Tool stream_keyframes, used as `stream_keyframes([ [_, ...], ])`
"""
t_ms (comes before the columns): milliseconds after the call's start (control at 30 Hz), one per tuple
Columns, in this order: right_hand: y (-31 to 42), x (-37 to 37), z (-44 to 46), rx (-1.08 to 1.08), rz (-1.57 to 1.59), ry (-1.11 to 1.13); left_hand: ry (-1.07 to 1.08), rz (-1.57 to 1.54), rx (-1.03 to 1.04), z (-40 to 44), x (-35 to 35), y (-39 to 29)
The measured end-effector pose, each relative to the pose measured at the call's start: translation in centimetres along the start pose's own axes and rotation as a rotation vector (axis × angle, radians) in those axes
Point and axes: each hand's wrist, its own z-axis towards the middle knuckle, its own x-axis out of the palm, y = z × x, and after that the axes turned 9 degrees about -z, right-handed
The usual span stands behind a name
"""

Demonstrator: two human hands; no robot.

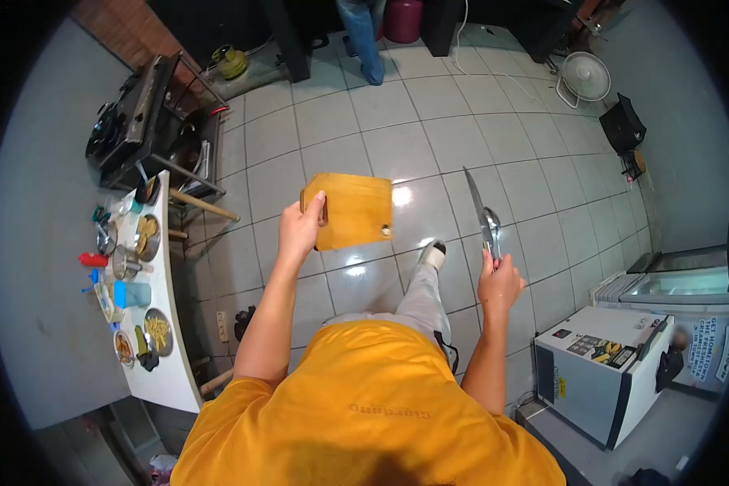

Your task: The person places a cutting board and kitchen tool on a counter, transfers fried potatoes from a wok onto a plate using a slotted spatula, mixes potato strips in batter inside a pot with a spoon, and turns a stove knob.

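My left hand (300, 231) grips a wooden cutting board (355, 209) by its handle slot, thumb on top. The board is held out over the tiled floor, with a small round pale spot or hole near its lower right corner. In my right hand (499, 283) are a knife (474, 193), its blade pointing up and away, and a shiny metal spoon (493, 220) beside it. My right fingers are closed round both handles. The two hands are well apart, in front of my body.
A white table (166, 356) at the left bears bowls, fries and containers. Beyond it stands a stove (142, 105). Another person's legs (366, 49) are at the top. A fan (585, 76) is at the upper right, a white chest freezer (595, 356) at the lower right.
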Motion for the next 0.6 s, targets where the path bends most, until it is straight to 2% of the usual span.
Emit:
stream_keyframes([
  [67, 1.2, -1.1, 1.1, 0.156, 0.387, 0.245, -0.036, 0.031, 0.047, 1.0, -0.4, -0.9],
  [100, 5.0, 5.9, 10.7, 0.176, 0.557, 0.267, -0.061, 0.167, 0.149, 10.6, 3.4, -5.6],
  [167, 6.8, 8.3, 16.2, 0.156, 1.119, 0.360, -0.071, -0.017, 0.111, 15.4, 6.6, -8.2],
  [200, 7.4, 6.3, 19.3, 0.031, 0.515, 0.104, -0.050, -0.013, 0.112, 17.6, 9.4, -9.2],
  [233, 6.5, 6.5, 22.5, 0.051, 0.511, 0.096, -0.048, 0.039, 0.126, 19.6, 12.3, -10.0],
  [300, 4.8, 6.8, 29.4, 0.164, 0.735, 0.301, -0.054, 0.136, 0.157, 23.8, 18.1, -12.1],
  [333, 4.4, 6.5, 32.8, 0.181, 0.739, 0.294, -0.037, 0.144, 0.158, 25.8, 20.8, -13.5],
  [400, 3.8, 5.5, 38.6, 0.234, 1.317, 0.439, 0.033, -0.015, 0.131, 29.0, 25.4, -15.9],
  [433, 3.8, 4.7, 41.2, 0.251, 1.317, 0.432, 0.046, -0.007, 0.123, 30.7, 27.6, -16.8],
  [500, 4.0, 3.5, 46.8, 0.011, 0.168, 0.075, 0.061, 0.144, 0.165, 35.1, 32.3, -18.5],
  [533, 3.7, 4.3, 49.8, 0.025, 0.165, 0.064, 0.078, 0.143, 0.170, 37.9, 34.4, -18.8],
  [600, 3.3, 6.7, 55.8, 0.287, 1.179, 0.312, 0.099, -0.045, 0.082, 43.4, 38.5, -19.4],
])
